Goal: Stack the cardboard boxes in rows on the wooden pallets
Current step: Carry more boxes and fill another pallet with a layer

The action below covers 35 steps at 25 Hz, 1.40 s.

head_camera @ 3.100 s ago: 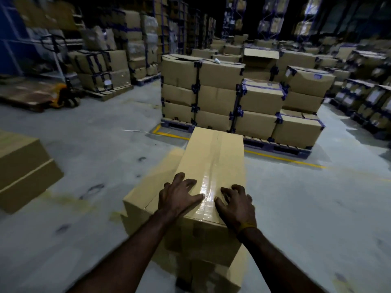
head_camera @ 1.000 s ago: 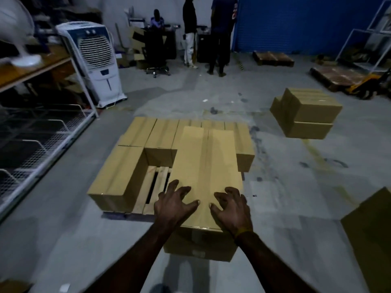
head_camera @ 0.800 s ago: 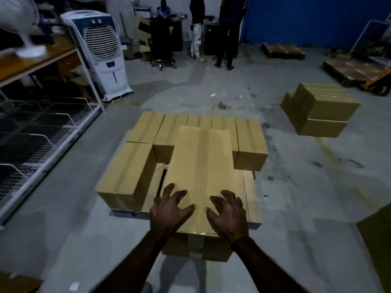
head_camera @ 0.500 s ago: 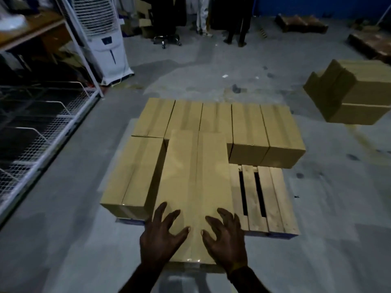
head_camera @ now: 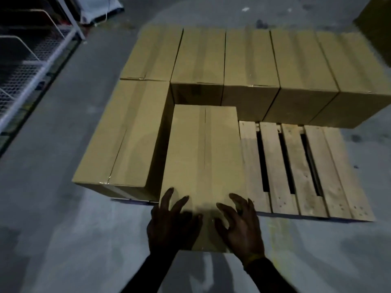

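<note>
Both hands, left point(head_camera: 172, 224) and right point(head_camera: 240, 226), press splayed fingers on the cardboard box point(head_camera: 204, 157).

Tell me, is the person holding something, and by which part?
Both hands, left hand and right hand, rest with spread fingers on top of the near end of a cardboard box; no curled grip shows.

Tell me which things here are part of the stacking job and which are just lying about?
Job:
- held box
- left hand
- right hand
- back row of boxes
- left box
- pallet

Lying about:
- wire rack
- white bag
</note>
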Each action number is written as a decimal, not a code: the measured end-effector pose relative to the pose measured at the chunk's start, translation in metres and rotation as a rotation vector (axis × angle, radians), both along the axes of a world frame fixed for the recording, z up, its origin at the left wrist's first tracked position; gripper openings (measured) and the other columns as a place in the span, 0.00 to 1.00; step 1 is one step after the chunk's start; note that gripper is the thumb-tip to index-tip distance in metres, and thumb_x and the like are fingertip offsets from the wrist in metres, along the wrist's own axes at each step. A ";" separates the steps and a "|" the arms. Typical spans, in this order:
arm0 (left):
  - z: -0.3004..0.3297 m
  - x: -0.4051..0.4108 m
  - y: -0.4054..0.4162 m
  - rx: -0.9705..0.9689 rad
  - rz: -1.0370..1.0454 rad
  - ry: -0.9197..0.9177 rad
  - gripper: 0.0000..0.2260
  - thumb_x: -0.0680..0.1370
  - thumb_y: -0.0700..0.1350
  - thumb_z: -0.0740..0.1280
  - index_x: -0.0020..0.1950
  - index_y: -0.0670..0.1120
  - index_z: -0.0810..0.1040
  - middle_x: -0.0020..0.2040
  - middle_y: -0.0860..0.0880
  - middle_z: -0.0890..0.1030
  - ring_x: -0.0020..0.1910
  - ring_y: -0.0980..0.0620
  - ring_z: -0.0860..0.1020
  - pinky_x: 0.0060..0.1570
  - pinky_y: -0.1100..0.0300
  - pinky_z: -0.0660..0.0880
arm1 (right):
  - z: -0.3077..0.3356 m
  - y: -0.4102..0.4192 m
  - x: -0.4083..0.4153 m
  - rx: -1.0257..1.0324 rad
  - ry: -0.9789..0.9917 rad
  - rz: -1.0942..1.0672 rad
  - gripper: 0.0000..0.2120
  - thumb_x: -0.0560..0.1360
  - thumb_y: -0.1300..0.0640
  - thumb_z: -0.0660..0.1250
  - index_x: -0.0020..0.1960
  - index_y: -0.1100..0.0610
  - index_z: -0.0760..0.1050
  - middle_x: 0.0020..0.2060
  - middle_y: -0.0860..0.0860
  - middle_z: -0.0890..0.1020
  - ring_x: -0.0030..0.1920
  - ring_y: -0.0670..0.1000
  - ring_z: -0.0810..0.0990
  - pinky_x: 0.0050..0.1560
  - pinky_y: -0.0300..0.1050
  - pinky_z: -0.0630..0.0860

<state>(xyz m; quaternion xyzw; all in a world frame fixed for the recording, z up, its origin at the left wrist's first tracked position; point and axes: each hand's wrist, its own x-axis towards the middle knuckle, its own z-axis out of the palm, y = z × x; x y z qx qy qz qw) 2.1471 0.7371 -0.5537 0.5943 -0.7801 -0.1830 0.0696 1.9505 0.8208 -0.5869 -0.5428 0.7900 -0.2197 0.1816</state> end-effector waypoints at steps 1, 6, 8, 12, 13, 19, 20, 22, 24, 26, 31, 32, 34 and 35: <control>-0.010 0.001 -0.003 0.041 0.016 0.006 0.32 0.68 0.77 0.60 0.70 0.68 0.67 0.79 0.58 0.57 0.71 0.47 0.67 0.55 0.50 0.77 | -0.011 -0.003 0.002 0.005 0.004 0.002 0.20 0.72 0.37 0.64 0.62 0.39 0.78 0.71 0.46 0.69 0.70 0.60 0.69 0.65 0.60 0.69; -0.038 0.004 -0.014 0.143 0.018 0.031 0.32 0.70 0.75 0.60 0.73 0.68 0.63 0.78 0.61 0.47 0.74 0.48 0.61 0.59 0.51 0.74 | -0.037 -0.011 0.000 0.011 0.025 0.097 0.27 0.70 0.35 0.67 0.68 0.41 0.74 0.77 0.48 0.61 0.75 0.63 0.62 0.70 0.64 0.64; -0.042 0.008 -0.017 0.128 -0.022 0.015 0.34 0.69 0.75 0.61 0.74 0.66 0.63 0.79 0.58 0.49 0.74 0.45 0.61 0.55 0.50 0.76 | -0.039 -0.010 -0.008 0.050 0.039 0.189 0.35 0.68 0.32 0.68 0.73 0.40 0.68 0.79 0.49 0.53 0.78 0.64 0.54 0.71 0.64 0.58; -0.047 0.024 -0.008 -0.046 -0.425 -0.160 0.39 0.71 0.72 0.61 0.76 0.52 0.65 0.76 0.42 0.65 0.77 0.35 0.58 0.60 0.32 0.72 | -0.018 0.000 -0.028 0.196 0.091 0.390 0.42 0.67 0.27 0.63 0.77 0.33 0.52 0.79 0.48 0.36 0.77 0.62 0.32 0.73 0.64 0.53; -0.047 0.029 -0.003 -0.059 -0.463 -0.196 0.39 0.71 0.72 0.60 0.77 0.53 0.62 0.77 0.41 0.64 0.77 0.34 0.57 0.62 0.30 0.70 | -0.013 0.004 -0.031 0.246 0.107 0.425 0.41 0.67 0.28 0.61 0.76 0.32 0.50 0.78 0.47 0.32 0.76 0.60 0.28 0.74 0.63 0.53; -0.041 0.045 0.011 0.026 -0.469 -0.153 0.37 0.69 0.60 0.70 0.77 0.62 0.61 0.80 0.47 0.56 0.78 0.38 0.57 0.62 0.37 0.74 | -0.013 0.008 -0.023 0.202 0.123 0.495 0.38 0.68 0.39 0.66 0.76 0.39 0.57 0.80 0.56 0.47 0.79 0.62 0.44 0.71 0.66 0.62; -0.040 0.043 0.009 0.039 -0.463 -0.132 0.37 0.69 0.57 0.72 0.76 0.61 0.63 0.80 0.47 0.57 0.77 0.38 0.58 0.61 0.37 0.75 | -0.014 0.007 -0.023 0.204 0.122 0.499 0.39 0.68 0.40 0.68 0.76 0.39 0.58 0.80 0.56 0.47 0.79 0.62 0.45 0.72 0.67 0.61; -0.038 0.040 0.006 0.054 -0.451 -0.111 0.37 0.69 0.55 0.73 0.75 0.60 0.62 0.79 0.47 0.58 0.77 0.38 0.59 0.61 0.37 0.75 | -0.014 0.006 -0.025 0.234 0.123 0.504 0.40 0.68 0.42 0.70 0.77 0.39 0.58 0.79 0.55 0.43 0.79 0.61 0.41 0.74 0.66 0.56; -0.035 0.039 0.006 0.053 -0.448 -0.108 0.37 0.69 0.54 0.75 0.74 0.62 0.61 0.79 0.48 0.58 0.76 0.37 0.60 0.61 0.36 0.74 | -0.012 0.004 -0.025 0.287 0.133 0.513 0.40 0.70 0.43 0.70 0.78 0.39 0.55 0.79 0.54 0.37 0.78 0.59 0.34 0.77 0.61 0.48; -0.033 0.038 0.008 0.049 -0.442 -0.121 0.36 0.69 0.54 0.75 0.73 0.64 0.61 0.78 0.48 0.58 0.76 0.36 0.60 0.62 0.35 0.73 | -0.008 0.006 -0.023 0.319 0.141 0.520 0.41 0.71 0.43 0.69 0.78 0.39 0.53 0.78 0.53 0.35 0.77 0.57 0.32 0.76 0.60 0.44; -0.038 0.037 0.013 0.079 -0.438 -0.180 0.34 0.73 0.56 0.70 0.75 0.66 0.57 0.80 0.47 0.54 0.78 0.39 0.56 0.67 0.36 0.69 | -0.004 0.016 -0.005 0.317 0.166 0.474 0.39 0.74 0.40 0.68 0.78 0.39 0.52 0.79 0.52 0.39 0.78 0.57 0.36 0.75 0.65 0.46; -0.038 0.036 0.012 0.081 -0.441 -0.197 0.35 0.72 0.55 0.71 0.75 0.66 0.57 0.79 0.46 0.55 0.77 0.39 0.57 0.66 0.37 0.70 | -0.003 0.017 0.001 0.315 0.172 0.452 0.37 0.75 0.40 0.67 0.78 0.39 0.52 0.80 0.52 0.40 0.79 0.57 0.37 0.74 0.66 0.47; -0.037 0.035 0.009 0.079 -0.445 -0.230 0.36 0.72 0.54 0.72 0.75 0.65 0.59 0.79 0.44 0.57 0.74 0.39 0.62 0.63 0.39 0.73 | 0.000 0.018 0.008 0.321 0.189 0.422 0.35 0.76 0.42 0.66 0.78 0.39 0.54 0.80 0.51 0.43 0.79 0.56 0.38 0.75 0.67 0.48; -0.036 0.034 0.007 0.066 -0.454 -0.234 0.36 0.71 0.53 0.73 0.74 0.63 0.60 0.78 0.43 0.58 0.73 0.38 0.64 0.61 0.39 0.75 | 0.001 0.018 0.010 0.309 0.184 0.415 0.35 0.76 0.43 0.67 0.78 0.40 0.55 0.80 0.51 0.44 0.79 0.57 0.39 0.75 0.68 0.48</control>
